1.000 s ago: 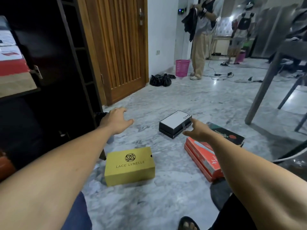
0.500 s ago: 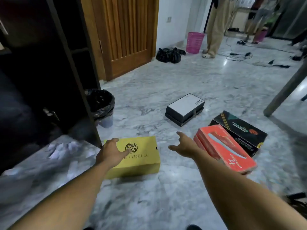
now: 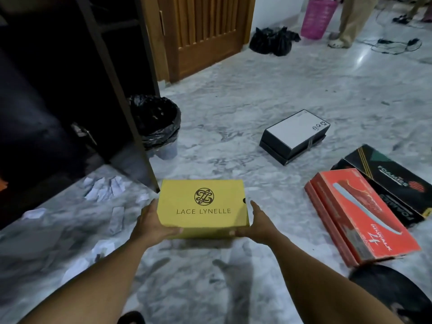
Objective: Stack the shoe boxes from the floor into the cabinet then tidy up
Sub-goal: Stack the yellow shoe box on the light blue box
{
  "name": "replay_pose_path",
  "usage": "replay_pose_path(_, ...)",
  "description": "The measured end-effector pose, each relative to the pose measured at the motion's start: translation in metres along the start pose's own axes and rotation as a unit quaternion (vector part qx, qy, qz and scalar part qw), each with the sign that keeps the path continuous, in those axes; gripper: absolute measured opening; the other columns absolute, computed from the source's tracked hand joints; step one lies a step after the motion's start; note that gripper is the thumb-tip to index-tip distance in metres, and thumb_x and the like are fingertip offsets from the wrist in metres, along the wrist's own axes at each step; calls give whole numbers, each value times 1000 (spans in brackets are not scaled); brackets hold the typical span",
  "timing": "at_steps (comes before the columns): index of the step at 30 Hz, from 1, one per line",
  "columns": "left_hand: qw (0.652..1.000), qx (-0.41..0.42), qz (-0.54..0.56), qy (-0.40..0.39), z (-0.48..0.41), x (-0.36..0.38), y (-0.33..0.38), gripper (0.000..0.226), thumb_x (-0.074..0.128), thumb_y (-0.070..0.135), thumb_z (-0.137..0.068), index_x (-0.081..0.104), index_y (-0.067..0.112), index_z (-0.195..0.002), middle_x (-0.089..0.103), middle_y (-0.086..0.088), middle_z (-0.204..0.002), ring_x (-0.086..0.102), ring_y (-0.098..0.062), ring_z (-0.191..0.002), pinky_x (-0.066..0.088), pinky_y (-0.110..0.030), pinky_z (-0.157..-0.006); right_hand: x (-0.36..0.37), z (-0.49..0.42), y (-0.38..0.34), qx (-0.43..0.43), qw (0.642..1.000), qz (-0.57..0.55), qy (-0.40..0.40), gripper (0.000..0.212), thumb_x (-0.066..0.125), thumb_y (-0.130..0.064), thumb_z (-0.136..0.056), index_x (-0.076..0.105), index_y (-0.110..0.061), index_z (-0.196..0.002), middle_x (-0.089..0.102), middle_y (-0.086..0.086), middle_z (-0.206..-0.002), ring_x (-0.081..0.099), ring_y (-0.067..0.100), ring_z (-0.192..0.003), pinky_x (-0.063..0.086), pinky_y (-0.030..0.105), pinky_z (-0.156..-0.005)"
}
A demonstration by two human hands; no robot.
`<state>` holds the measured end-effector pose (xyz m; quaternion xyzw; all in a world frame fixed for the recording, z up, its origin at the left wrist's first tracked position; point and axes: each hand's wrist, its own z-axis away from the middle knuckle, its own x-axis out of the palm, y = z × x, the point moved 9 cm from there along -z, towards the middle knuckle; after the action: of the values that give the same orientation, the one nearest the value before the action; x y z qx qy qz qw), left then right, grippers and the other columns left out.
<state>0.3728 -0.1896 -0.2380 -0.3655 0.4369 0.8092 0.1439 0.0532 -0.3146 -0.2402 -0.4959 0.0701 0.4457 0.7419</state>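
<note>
Right, my left hand point(image 3: 152, 224) and right hand point(image 3: 257, 220) clasp the yellow shoe box point(image 3: 202, 206) by its two short sides, palms flat to the card and thumbs hooked onto its near face. The lid reads "LACE LYNELLE" under a round monogram. The box sits low over the marble floor point(image 3: 233, 90) in front of me; I cannot tell whether it rests on the floor or is just clear of it.

Its far left corner lies just beside the foot of the dark cabinet point(image 3: 58, 78) post. Scraps of crumpled paper point(image 3: 102, 190) litter the floor to the left, under the cabinet's edge. A bin with a black liner point(image 3: 156, 122) stands against the post farther back.

To the right, well apart, a red shoe box point(image 3: 364, 216) lies flat; its lettering ends in "WALK", the rest too smeared to read. A black shoe box point(image 3: 385, 171) marked "FOAMIES" lies against its far side. Beyond them a black-and-white shoe box point(image 3: 294, 134) sits alone, with small symbols printed on one corner.

Bare marble lies between the yellow box and the red one, and back towards the wooden door point(image 3: 205, 31).
</note>
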Motion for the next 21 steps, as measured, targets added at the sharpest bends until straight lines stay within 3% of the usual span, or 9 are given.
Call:
replay_pose_path(3, 997, 22, 71, -17, -6, 13, -5, 133, 94, 58, -35, 31, 30, -149, 55, 5, -133, 52, -21, -123, 48, -38, -94, 10, -15, 10, 3, 999, -34, -11, 149, 99, -37, -48, 0, -25, -159, 25, 6, -161, 28, 28, -146, 38, 37, -109)
replay_pose_path(5, 996, 18, 88, -24, -11, 23, -10, 141, 100, 44, -42, 17, 29, -156, 55, 7, -135, 51, -19, -124, 46, -37, -96, 20, -25, 13, -7, 998, -63, -30, 144, 99, -24, -51, 4, -24, -158, 36, 3, -152, 41, 26, -135, 44, 35, -103)
replay_pose_path(7, 994, 8, 103, -19, -16, 30, -17, 143, 101, 37, -47, 10, 30, -158, 55, 4, -137, 50, -22, -125, 46, -37, -98, 26, -33, 12, -24, 996, -75, -32, 142, 100, -28, -47, 7, -27, -155, 43, -3, -141, 46, 21, -125, 46, 34, -97)
replay_pose_path(9, 994, -1, 107, -9, -20, 32, -20, 140, 100, 34, -50, 12, 30, -158, 55, 1, -138, 50, -26, -127, 45, -35, -94, 27, -39, 10, -41, 996, -76, -14, 145, 99, -44, -37, 10, -31, -150, 43, -7, -140, 47, 22, -126, 47, 39, -98)
replay_pose_path(12, 994, 0, 109, -9, -25, 30, -16, 142, 100, 41, -46, 12, 31, -158, 52, 0, -143, 48, -26, -130, 43, -35, -93, 27, -44, 2, -72, 994, -81, -8, 128, 100, -31, -47, 16, -32, -144, 45, -11, -134, 49, 18, -121, 46, 29, -86)
replay_pose_path(16, 991, -14, 132, -6, -25, 32, -25, 150, 90, 62, -31, 12, 39, -156, 52, 3, -144, 48, -23, -130, 45, -42, -101, 29, -49, 5, -85, 992, -90, -6, 137, 98, -40, -44, 11, -28, -150, 43, -7, -140, 48, 19, -124, 47, 33, -93)
replay_pose_path(19, 989, -13, 144, 6, -22, 35, -26, 144, 97, 49, -37, 14, 43, -155, 55, 6, -139, 50, -22, -127, 47, -38, -97, 33, -50, 8, -97, 985, -141, -7, 121, 100, -18, -48, 24, -33, -141, 50, -15, -132, 54, 9, -117, 48, 16, -86)
replay_pose_path(21, 988, -5, 156, 10, -21, 38, -27, 138, 101, 35, -46, 17, 41, -156, 56, 9, -135, 50, -20, -124, 45, -33, -92, 36, -49, 11, -111, 978, -177, -7, 114, 99, -12, -45, 33, -38, -134, 57, -10, -129, 58, 13, -119, 55, 26, -87)
